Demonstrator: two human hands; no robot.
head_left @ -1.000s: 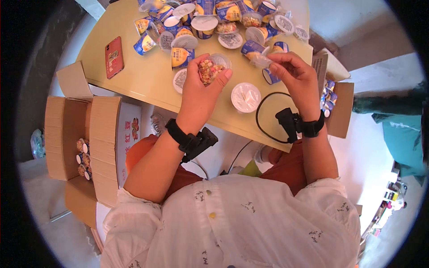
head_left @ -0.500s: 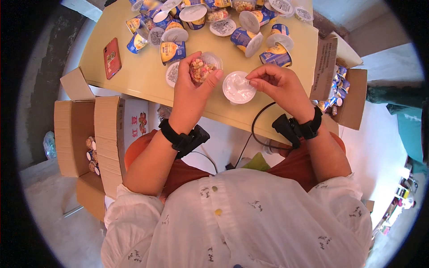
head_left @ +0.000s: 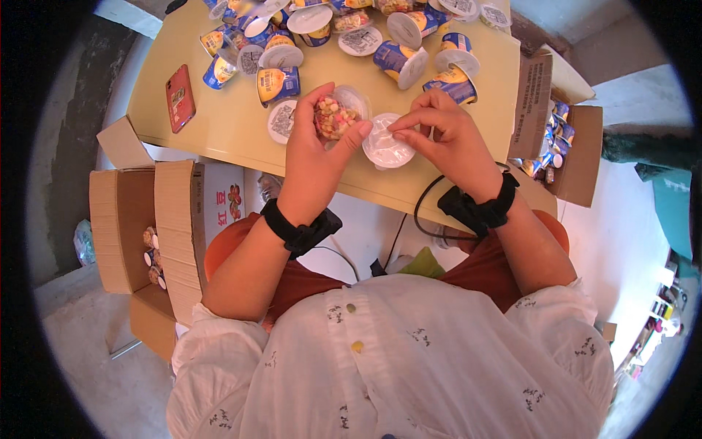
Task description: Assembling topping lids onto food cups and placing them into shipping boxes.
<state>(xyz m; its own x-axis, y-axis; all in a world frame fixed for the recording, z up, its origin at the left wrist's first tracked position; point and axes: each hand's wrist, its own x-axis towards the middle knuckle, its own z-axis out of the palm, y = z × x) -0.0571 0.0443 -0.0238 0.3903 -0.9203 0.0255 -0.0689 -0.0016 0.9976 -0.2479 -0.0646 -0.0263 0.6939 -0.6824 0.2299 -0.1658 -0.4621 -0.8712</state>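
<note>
My left hand (head_left: 319,150) is wrapped around a clear plastic cup (head_left: 341,117) of colourful cereal pieces, tilted so that its contents show through the side. Just right of my left thumb is a round whitish lid (head_left: 388,143), its inside glossy and wrinkled; whether a film or a folded spoon lies in it I cannot tell. The thumb and fingers of my right hand (head_left: 446,139) pinch together at the lid's upper right part. Beside my left wrist, a flat printed lid (head_left: 282,121) lies on the table, partly hidden by the hand.
Many blue-and-yellow lidded cups (head_left: 278,85) lie jumbled over the far part of the yellow table (head_left: 219,139). A red phone (head_left: 180,99) lies at the left. Open cardboard boxes stand left (head_left: 175,241) and right (head_left: 581,157), with cups inside. A black cable (head_left: 418,208) loops at the table edge.
My right hand has moved left, its fingers now further over the lid. The lid sits a little closer to the cup in my left hand.
</note>
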